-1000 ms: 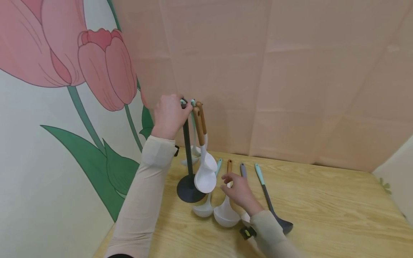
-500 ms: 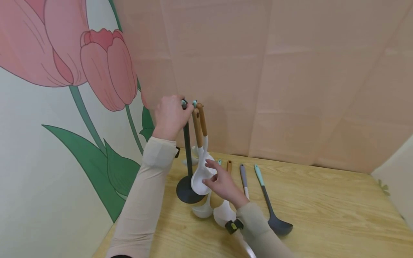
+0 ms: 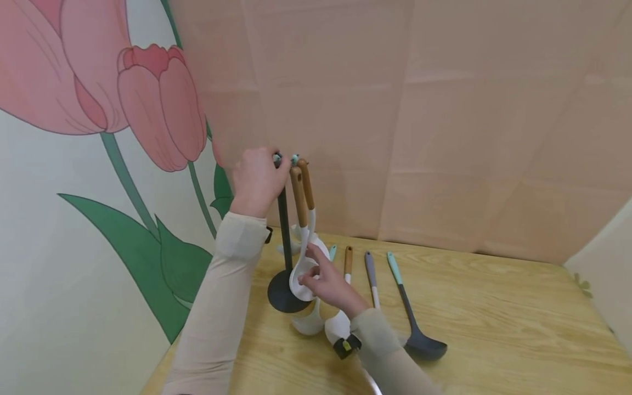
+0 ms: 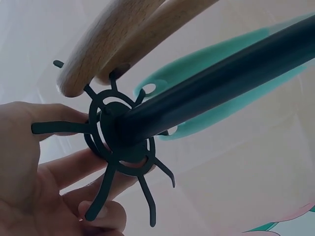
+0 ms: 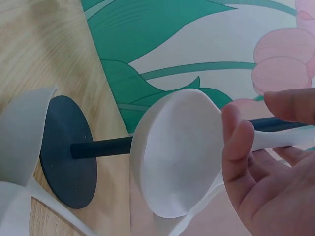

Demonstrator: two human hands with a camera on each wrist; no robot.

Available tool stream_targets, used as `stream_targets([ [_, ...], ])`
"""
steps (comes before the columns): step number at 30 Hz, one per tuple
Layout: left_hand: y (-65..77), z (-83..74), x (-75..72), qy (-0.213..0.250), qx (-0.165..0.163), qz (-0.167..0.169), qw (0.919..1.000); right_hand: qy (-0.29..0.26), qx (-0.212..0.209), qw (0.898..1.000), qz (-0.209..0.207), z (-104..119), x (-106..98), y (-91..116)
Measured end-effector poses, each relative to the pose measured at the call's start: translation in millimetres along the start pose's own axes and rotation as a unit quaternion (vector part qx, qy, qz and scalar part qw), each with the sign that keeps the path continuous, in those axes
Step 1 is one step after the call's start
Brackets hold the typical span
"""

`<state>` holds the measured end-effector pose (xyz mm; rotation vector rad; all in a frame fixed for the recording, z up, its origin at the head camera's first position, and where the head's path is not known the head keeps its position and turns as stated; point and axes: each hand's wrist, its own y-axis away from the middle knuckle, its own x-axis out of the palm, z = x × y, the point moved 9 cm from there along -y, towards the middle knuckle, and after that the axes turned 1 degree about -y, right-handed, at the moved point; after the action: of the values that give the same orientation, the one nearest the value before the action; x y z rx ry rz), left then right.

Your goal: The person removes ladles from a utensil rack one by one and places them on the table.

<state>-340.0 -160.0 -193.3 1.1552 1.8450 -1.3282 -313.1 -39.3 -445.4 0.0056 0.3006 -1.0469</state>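
My left hand (image 3: 259, 178) holds the top of a dark utensil stand (image 3: 283, 219). In the left wrist view its fingers lie against the hook ring (image 4: 123, 132), and one curls by a bare hook. Two ladles with wooden handles (image 3: 298, 192) and two with teal handles (image 4: 206, 59) hang from other hooks. My right hand (image 3: 328, 282) is at the nearer wooden-handled ladle, beside its neck and bowl. In the right wrist view its fingers are loosely curved about the white neck (image 5: 275, 140) above the bowl (image 5: 179, 157), with the thumb apart; firm contact cannot be made out.
Several ladles lie on the wooden table (image 3: 508, 312): a teal-handled white one (image 3: 308, 323) and a wooden-handled one (image 3: 338, 326) near the stand, then one with a purple handle (image 3: 370, 269) and a dark one (image 3: 424, 345). A tulip-painted wall (image 3: 118, 285) stands left.
My right hand has moved left from above the lying ladles to the hanging ladle. That ladle has shifted slightly left, closer to the stand's pole. My left hand stays at the stand's top.
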Motion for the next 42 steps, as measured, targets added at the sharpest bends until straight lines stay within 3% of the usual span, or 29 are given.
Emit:
stream_targets([
  [18,-0.5,1.8,2.2,-0.002,-0.004,-0.014,0.9999,0.028,-0.026,0.996,-0.087,9.5,-8.8,4.2],
  [30,-0.6,1.3,1.8,-0.003,-0.001,-0.018,0.9998,0.050,-0.054,0.991,-0.112,16.1,-13.3,7.9],
  [42,-0.3,-1.7,1.0,0.001,0.008,-0.031,0.9995,0.031,-0.062,0.990,-0.123,20.2,-16.4,10.7],
])
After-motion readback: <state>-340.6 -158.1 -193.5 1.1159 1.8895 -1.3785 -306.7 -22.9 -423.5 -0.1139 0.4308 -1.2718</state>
